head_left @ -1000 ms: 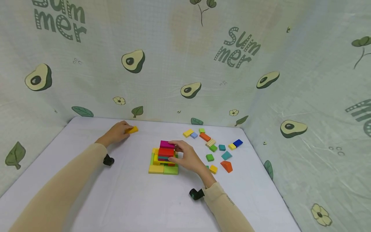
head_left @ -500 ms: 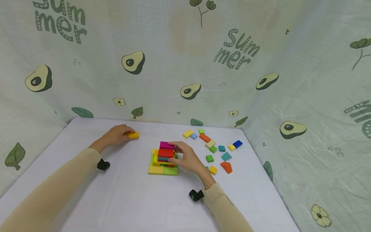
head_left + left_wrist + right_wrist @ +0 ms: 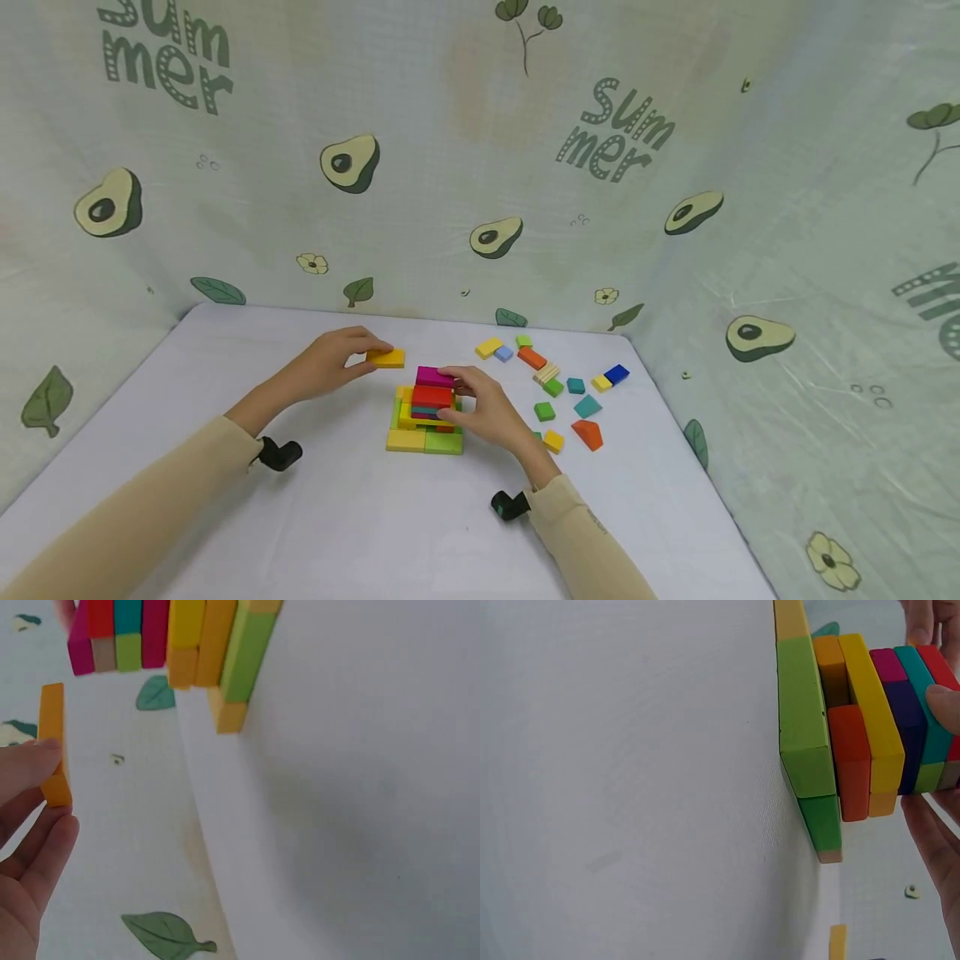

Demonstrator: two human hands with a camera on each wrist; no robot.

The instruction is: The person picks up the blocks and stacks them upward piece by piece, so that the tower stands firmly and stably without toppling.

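Note:
My left hand (image 3: 326, 364) pinches an orange-yellow block (image 3: 387, 359) between thumb and fingers, just left of the stack's top. In the left wrist view that block (image 3: 52, 720) is held off the stack. The layered stack has a pale yellow and green base (image 3: 443, 442), yellow and orange layers above, then a red block (image 3: 432, 397) and a magenta block (image 3: 433, 377) at the top. My right hand (image 3: 489, 410) grips the upper layers from the right; in the right wrist view its thumb lies on the teal block (image 3: 921, 712), with fingers on the far side.
Loose blocks lie right of the stack, among them a blue block (image 3: 617, 374), an orange-red block (image 3: 588, 434), a green block (image 3: 544, 411) and a yellow block (image 3: 553, 441). A printed cloth (image 3: 420, 275) stands behind the white table (image 3: 360, 525).
My left hand has carried the orange-yellow block rightward from the back left, close to the stack. My right hand keeps its grip on the stack's upper layers.

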